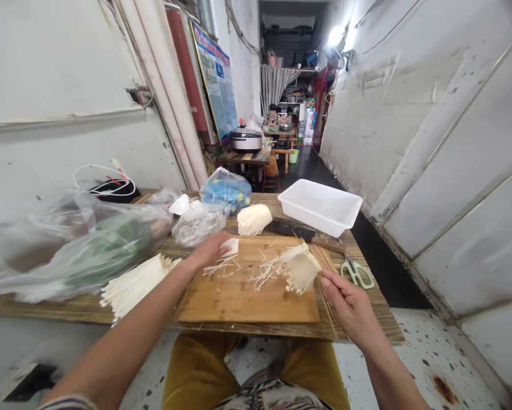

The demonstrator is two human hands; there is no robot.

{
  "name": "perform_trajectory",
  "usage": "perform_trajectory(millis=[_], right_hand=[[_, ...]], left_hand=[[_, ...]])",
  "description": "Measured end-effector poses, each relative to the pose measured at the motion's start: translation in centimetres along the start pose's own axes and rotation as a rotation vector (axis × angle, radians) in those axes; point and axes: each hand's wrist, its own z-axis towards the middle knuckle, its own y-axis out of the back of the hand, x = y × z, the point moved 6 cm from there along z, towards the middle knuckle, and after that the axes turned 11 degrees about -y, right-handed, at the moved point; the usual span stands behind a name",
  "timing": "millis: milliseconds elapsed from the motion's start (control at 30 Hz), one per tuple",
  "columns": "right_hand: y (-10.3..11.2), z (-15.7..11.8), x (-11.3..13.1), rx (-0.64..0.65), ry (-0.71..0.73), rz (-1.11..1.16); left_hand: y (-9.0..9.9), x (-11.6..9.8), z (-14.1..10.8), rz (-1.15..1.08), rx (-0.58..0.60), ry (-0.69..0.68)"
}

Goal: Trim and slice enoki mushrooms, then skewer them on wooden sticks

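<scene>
My right hand (pixel 345 299) pinches the edge of a fan-shaped piece of enoki mushroom (pixel 300 269) over the right side of the wooden cutting board (pixel 247 307). My left hand (pixel 213 249) is closed at the board's upper left, its fingertips at a small white piece (pixel 230 246); the exact grip is hard to see. Loose thin mushroom strands (pixel 264 273) lie scattered on the board. A bunch of enoki (pixel 254 220) sits behind the board, and a flattened pile of enoki (pixel 136 282) lies to its left, partly behind my left forearm.
A cleaver (pixel 292 229), bamboo skewers (pixel 326 259) and green-handled scissors (pixel 357 274) lie on the right. Behind them stands a white plastic tray (pixel 319 205). Plastic bags (pixel 106 245) cover the table's left; a blue-filled bag (pixel 225 191) is at the back. A person (pixel 272 117) sits far off.
</scene>
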Motion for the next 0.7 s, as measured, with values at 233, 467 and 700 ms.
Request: perform_trajectory(millis=[233, 467, 700], right_hand=[[1.2, -0.8, -0.5, -0.084, 0.003, -0.017], [2.9, -1.1, -2.1, -0.125, -0.123, 0.052], [3.2, -2.0, -1.4, -0.188, -0.139, 0.037]], left_hand=[[0.5, -1.3, 1.4, 0.107, 0.131, -0.036], [-2.1, -2.1, -0.6, 0.207, 0.146, 0.031], [-1.8, -3.7, -0.1, 0.165, 0.092, -0.02]])
